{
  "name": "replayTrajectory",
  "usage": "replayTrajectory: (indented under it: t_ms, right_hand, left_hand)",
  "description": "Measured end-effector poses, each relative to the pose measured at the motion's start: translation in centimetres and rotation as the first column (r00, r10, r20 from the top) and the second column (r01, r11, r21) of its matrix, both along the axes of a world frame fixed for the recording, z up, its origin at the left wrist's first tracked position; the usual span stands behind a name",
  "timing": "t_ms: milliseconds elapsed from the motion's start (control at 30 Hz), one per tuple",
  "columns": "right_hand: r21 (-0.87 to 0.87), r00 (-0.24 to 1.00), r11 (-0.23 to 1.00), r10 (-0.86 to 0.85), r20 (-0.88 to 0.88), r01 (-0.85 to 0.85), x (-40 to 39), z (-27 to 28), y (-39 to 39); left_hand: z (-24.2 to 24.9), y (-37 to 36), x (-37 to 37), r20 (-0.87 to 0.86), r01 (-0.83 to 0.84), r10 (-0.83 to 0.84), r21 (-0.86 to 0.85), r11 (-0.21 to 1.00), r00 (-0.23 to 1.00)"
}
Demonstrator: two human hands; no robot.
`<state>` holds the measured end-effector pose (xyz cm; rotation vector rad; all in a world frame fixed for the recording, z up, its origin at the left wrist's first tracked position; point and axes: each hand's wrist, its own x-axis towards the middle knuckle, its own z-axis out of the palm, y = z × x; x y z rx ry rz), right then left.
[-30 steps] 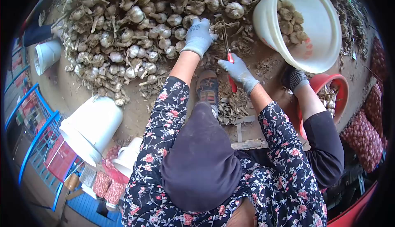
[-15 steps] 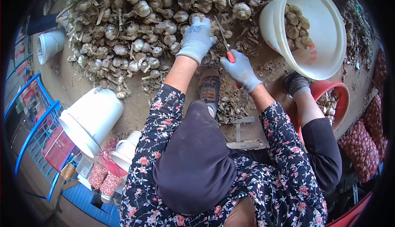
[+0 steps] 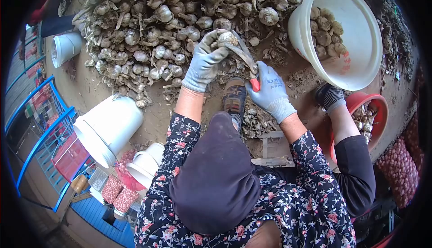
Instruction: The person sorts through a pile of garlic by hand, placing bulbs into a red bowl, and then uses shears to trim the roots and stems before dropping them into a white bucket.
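Observation:
My left hand (image 3: 206, 60), in a grey-white work glove, is closed around a garlic bulb (image 3: 227, 39) at the near edge of a big heap of garlic (image 3: 144, 38). A dry stem (image 3: 242, 54) slants from the bulb toward my other hand. My right hand (image 3: 271, 89), gloved as well, grips a knife by its red handle (image 3: 255, 84). Its blade points up toward the bulb and lies close along the stem; whether it touches cannot be made out. Loose garlic lies just beyond both hands.
To the right, a tilted white bucket (image 3: 369, 63) holds trimmed bulbs. A red bucket (image 3: 382, 113) with garlic stands beside my leg. White buckets (image 3: 110, 126) lie at left near a blue railing (image 3: 42, 133). Net sacks (image 3: 399, 171) sit at the right edge.
My left hand has turned over and drawn back from the heap with a garlic bulb. The knife in my right hand has come up against the bulb's stem area.

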<state>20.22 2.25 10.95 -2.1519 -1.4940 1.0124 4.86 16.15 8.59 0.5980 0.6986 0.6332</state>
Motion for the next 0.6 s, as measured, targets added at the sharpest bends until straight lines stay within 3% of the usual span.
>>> replayTrajectory:
  t_ms: [100,167,333,367,433,567,600]
  right_hand:
    - [-0.086,0.990,0.992,0.102,0.098,-0.093,0.7,1.2,1.4]
    - [-0.100,0.983,0.989,0.123,0.138,-0.109,0.9,1.2,1.6]
    - [-0.128,0.961,0.976,0.197,0.196,-0.174,1.1,1.2,1.6]
    - [-0.163,0.956,0.969,0.218,0.198,-0.187,0.9,1.2,1.6]
    - [-0.235,0.949,0.947,0.263,0.176,-0.219,0.7,1.5,1.8]
    - [-0.295,0.963,0.923,0.268,0.037,-0.246,0.7,0.8,1.5]
    - [-0.293,0.963,0.925,0.266,0.039,-0.243,0.6,0.6,1.1]
  left_hand:
    - [1.4,0.5,0.1,-0.127,0.118,-0.113,0.040,0.992,0.986]
    - [2.7,0.7,0.5,-0.399,0.277,-0.181,0.196,0.941,0.899]
    - [1.9,0.5,0.7,-0.663,0.424,-0.108,0.337,0.840,0.741]
    - [2.0,0.3,1.0,-0.664,0.425,-0.111,0.332,0.842,0.739]
    - [1.8,0.1,1.4,-0.787,0.545,0.030,0.454,0.705,0.617]
    - [2.0,0.3,1.5,-0.818,0.606,0.055,0.468,0.643,0.573]
    - [1.0,0.3,1.3,-0.770,0.555,-0.002,0.459,0.694,0.638]
